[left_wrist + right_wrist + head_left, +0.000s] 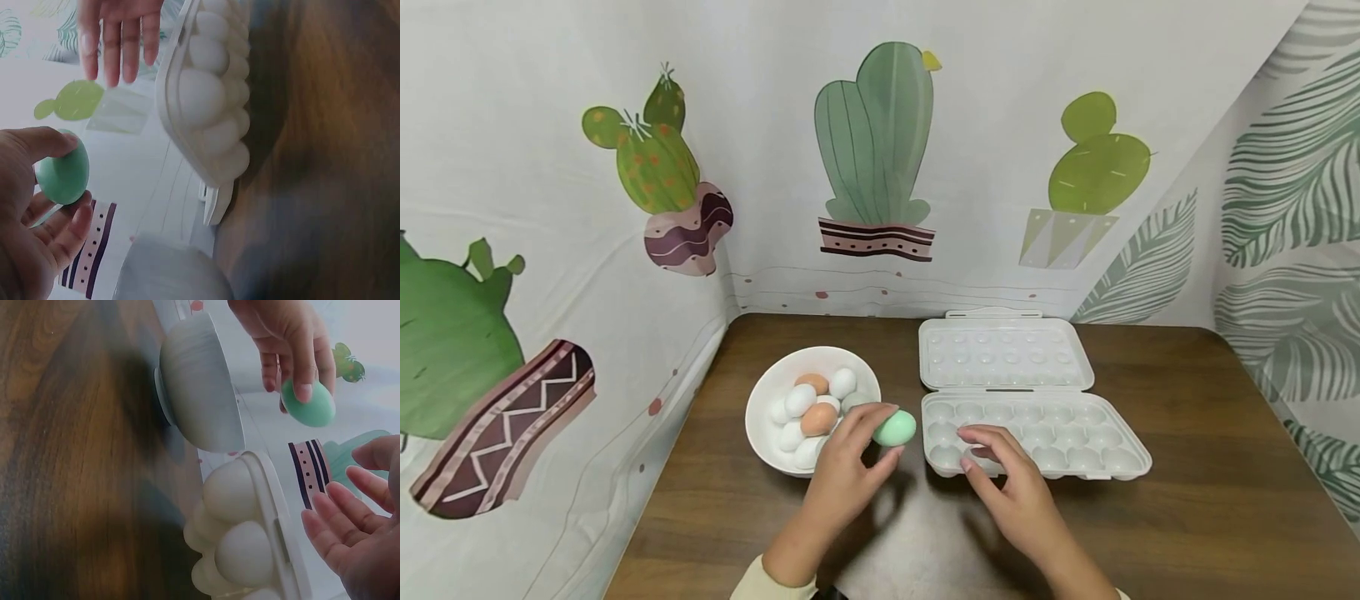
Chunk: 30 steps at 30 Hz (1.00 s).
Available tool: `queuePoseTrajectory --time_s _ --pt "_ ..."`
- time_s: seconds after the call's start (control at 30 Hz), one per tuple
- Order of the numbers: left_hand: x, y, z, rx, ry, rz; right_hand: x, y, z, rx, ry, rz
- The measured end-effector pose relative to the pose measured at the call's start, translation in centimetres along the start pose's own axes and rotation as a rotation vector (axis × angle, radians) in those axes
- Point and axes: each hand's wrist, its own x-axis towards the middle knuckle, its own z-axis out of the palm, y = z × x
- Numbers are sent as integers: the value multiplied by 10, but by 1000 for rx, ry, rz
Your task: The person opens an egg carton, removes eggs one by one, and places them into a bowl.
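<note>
A pale green egg (895, 428) is pinched between the thumb and fingers of my left hand (852, 461), held up between the bowl and the carton. In the left wrist view the thumb lies along one side of the green egg (64, 167). My right hand (1015, 483) holds nothing; its fingers are relaxed and spread above the front left cups of the clear plastic egg carton (1131, 442). The carton lies with its lid (1006, 373) folded back, and its cups show no eggs. In the right wrist view, my right hand (356, 531) has its fingertips apart.
A white bowl (760, 433) to the left holds several white eggs (801, 401) and brown eggs (818, 419), partly hidden by my left hand. Both bowl and carton stand on a brown wooden table (1195, 400). Behind it hangs a cloth (760, 150) printed with cacti.
</note>
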Motion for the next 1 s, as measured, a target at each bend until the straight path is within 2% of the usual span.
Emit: queuePoseTrajectory --time_s 0.23,0.4,0.63,1.0 --pt "5 -16 -9 85 70 -75 0 1 -2 -5 -6 21" --pt "8 -25 -15 122 72 -142 1 0 -3 -16 -10 20" --pt "13 -34 -22 154 17 -196 1 0 -4 -16 -23 48" --pt "18 -51 -19 237 -109 -180 2 6 -4 -7 8 65"
